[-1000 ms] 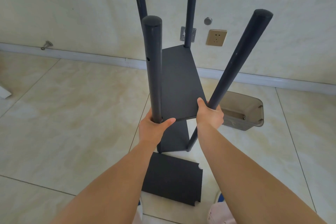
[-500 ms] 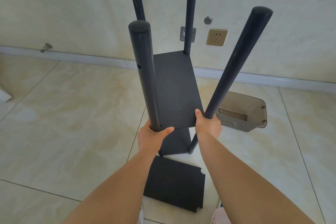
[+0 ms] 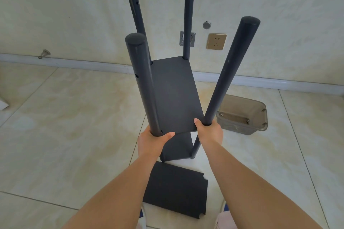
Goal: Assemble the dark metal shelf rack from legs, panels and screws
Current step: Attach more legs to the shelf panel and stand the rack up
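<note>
Rack tipped a bit further toward the wall than a second ago, far leg tops now in view. Left hand (image 3: 153, 140) grips near-left leg (image 3: 144, 87), right hand (image 3: 209, 132) wraps near-right leg (image 3: 226, 80), both at the upper panel (image 3: 175, 95). Spare panel (image 3: 176, 189) on floor. Likely repositioning before fitting it.

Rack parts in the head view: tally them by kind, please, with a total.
Legs: 4
Panels: 3, two fitted between the legs, one loose on the floor
Total: 7
</note>
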